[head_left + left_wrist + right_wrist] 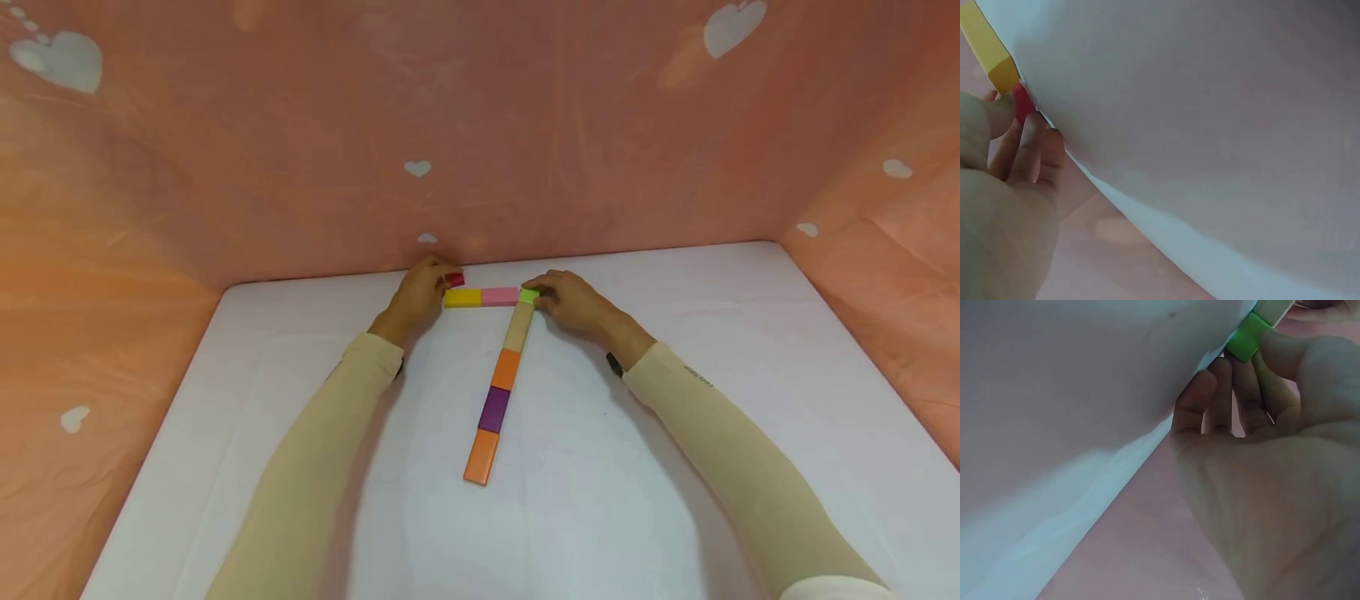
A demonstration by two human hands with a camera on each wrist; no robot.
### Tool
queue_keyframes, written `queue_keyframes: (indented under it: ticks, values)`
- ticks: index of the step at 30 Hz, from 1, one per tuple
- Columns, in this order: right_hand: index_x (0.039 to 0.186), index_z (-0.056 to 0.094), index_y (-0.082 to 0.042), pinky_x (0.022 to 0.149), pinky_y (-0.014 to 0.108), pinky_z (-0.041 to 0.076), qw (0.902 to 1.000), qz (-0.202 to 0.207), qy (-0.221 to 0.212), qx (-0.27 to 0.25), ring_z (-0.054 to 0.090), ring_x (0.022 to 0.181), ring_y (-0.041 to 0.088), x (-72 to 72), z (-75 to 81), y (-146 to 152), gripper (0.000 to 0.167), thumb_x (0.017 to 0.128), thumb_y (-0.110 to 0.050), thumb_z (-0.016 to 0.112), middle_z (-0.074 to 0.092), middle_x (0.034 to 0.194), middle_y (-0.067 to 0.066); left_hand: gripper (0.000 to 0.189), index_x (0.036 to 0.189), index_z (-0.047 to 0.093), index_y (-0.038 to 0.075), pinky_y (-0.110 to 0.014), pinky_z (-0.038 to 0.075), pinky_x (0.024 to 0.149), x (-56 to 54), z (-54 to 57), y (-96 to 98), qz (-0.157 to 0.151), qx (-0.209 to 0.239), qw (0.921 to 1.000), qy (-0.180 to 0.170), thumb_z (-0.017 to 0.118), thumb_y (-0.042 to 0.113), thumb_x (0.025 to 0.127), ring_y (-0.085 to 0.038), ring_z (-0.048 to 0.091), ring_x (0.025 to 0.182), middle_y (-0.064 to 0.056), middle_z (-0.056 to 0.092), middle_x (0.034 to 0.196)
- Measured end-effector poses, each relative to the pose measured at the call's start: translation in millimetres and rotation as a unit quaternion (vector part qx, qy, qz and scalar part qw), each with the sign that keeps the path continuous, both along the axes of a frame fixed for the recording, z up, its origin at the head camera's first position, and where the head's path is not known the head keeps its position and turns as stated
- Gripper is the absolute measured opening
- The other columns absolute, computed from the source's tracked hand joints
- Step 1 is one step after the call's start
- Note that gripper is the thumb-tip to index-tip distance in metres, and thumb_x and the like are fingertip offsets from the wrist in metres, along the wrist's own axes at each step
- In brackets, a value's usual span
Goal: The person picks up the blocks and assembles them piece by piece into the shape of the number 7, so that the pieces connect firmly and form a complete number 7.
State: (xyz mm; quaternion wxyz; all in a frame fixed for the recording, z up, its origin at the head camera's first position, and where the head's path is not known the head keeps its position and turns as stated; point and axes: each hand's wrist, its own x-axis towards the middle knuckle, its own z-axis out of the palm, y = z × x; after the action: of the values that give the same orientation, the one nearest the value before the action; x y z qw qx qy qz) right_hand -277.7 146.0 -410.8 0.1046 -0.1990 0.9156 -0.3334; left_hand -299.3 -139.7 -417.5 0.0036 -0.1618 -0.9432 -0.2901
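Observation:
My left hand (421,293) pinches a red block (454,279) behind the left end of a short row. That row is a yellow block (462,298) and a pink block (499,297), laid end to end. With thumb and fingers, my right hand (573,302) holds a bright green block (528,296) at the top of a slanting line. Below the green one come a beige block (518,327), an orange block (506,369), a purple block (493,410) and another orange block (481,457). In the left wrist view, fingers partly cover the red block.
The blocks lie on a white-covered table (600,500). Pink-orange cloth (480,108) with white hearts rises behind the table's back edge and along both sides. Both hands are close to that back edge.

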Motion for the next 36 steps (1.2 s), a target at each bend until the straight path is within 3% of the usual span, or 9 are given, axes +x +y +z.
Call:
queue_keyframes:
  ticks: [8,13,20,36]
  values:
    - [0.136,0.061,-0.012,0.112,0.044,0.041,1.0,0.002,0.004,0.003,0.054,0.117,0.026,0.3,0.1,1.3,0.036,0.1,-0.011,0.058,0.063,0.124,0.009,0.034,0.134,0.062,0.016,-0.037,0.051,0.103,1.5,1.9,2.6,0.03,-0.004,0.9993,-0.021,0.056,0.012,0.101,-0.022,0.053,0.11,-0.004,0.055,0.126]
    - [0.136,0.061,-0.012,0.113,0.044,0.04,1.0,-0.002,-0.006,-0.002,0.053,0.117,0.025,1.6,0.4,1.3,0.036,0.1,-0.011,0.058,0.063,0.124,0.009,0.033,0.133,0.062,0.015,-0.038,0.048,0.107,2.2,2.4,3.4,0.033,-0.003,0.9992,-0.02,0.056,0.012,0.101,-0.023,0.052,0.113,-0.005,0.055,0.128]
    - [0.135,0.061,-0.012,0.113,0.044,0.04,0.9998,0.002,0.014,0.01,0.053,0.118,0.026,0.0,-0.4,0.9,0.036,0.099,-0.012,0.06,0.064,0.124,0.009,0.033,0.135,0.06,0.015,-0.04,0.045,0.111,1.7,1.2,3.0,0.043,0.003,0.9985,-0.033,0.053,0.013,0.103,-0.023,0.051,0.121,-0.004,0.055,0.134]
    - [0.135,0.062,-0.011,0.112,0.045,0.041,0.9999,0.004,0.012,0.006,0.054,0.116,0.026,0.0,-0.7,0.3,0.036,0.099,-0.012,0.06,0.064,0.124,0.009,0.036,0.135,0.059,0.01,-0.042,0.042,0.114,-3.7,1.8,-1.6,0.023,-0.006,0.9996,-0.012,0.056,0.007,0.1,-0.028,0.052,0.122,-0.01,0.056,0.134]
